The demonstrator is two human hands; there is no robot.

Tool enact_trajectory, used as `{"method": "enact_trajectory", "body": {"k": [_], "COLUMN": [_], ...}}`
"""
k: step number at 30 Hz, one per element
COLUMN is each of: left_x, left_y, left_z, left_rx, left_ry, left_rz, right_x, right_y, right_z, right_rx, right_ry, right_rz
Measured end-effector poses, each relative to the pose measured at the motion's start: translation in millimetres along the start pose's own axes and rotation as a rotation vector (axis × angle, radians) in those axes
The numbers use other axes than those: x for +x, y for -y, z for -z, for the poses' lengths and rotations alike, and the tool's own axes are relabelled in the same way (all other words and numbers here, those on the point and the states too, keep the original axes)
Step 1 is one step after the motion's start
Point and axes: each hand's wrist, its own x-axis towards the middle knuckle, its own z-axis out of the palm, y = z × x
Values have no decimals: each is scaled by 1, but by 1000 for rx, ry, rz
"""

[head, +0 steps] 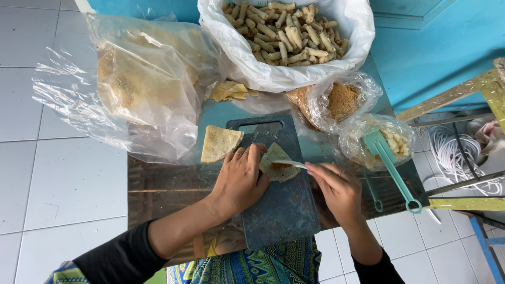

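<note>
White floor tiles and a blue wall sit around your small table (158,194), and a dark grey cutting board (284,210) lies in the middle of it. You look to be putting filling on a thin wrapper (278,164) that lies flat near the top of the board, so this is the filling step. Your left hand (239,181) rests palm down on the board, its fingers (253,158) spread out flat and pressing the wrapper's 9 o'clock edge, gripping nothing. Your right hand (336,189) comes in from 4 o'clock with its fingers pinched around a small spoon (288,163), whose tip sits on the wrapper. Next you would need to keep the wrapper still and the spoon steady. Another wrapper (218,143) lies at 10 o'clock from it. At 12 o'clock a white bag holds finished rolls (284,31), with a bag of brown crumbs (342,100) at 2 o'clock
</note>
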Motion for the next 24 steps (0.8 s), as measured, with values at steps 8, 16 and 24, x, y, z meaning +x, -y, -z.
{"method": "enact_trajectory", "body": {"k": [8, 16, 24], "left_x": [0, -1, -4], "left_y": [-1, 1, 0], "left_z": [-1, 0, -2], "left_rx": [-10, -10, -21], "left_ry": [-24, 12, -63], "left_rz": [-4, 2, -40], "right_x": [-5, -3, -9], "right_y": [9, 15, 10], "right_z": [3, 2, -2], "right_rx": [-206, -213, -230], "right_ry": [-105, -105, -68], "right_rz": [287, 300, 251]}}
